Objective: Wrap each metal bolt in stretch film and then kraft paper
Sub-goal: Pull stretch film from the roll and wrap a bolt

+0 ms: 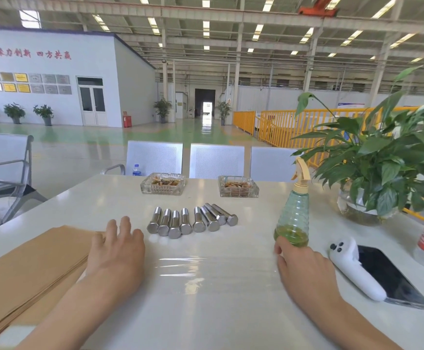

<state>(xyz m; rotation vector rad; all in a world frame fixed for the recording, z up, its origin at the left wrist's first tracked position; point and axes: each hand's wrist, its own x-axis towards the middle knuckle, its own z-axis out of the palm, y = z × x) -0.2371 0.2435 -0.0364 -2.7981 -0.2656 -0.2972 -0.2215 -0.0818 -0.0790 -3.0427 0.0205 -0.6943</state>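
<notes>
Left hand (116,251) lies flat, fingers straight, at the left edge of the film (205,271), beside the kraft paper (29,269); right hand (304,266) rests at the right edge, fingers hidden, so its hold cannot be told. The film, a clear glossy sheet spread on the table (231,324), is likely light, limp and clingy; take it by the edges. Eight bolts (192,221), smooth steel with hexagonal heads, lie unwrapped in a row just beyond; probably heavy, rigid and apt to roll, best gripped at the shank.
</notes>
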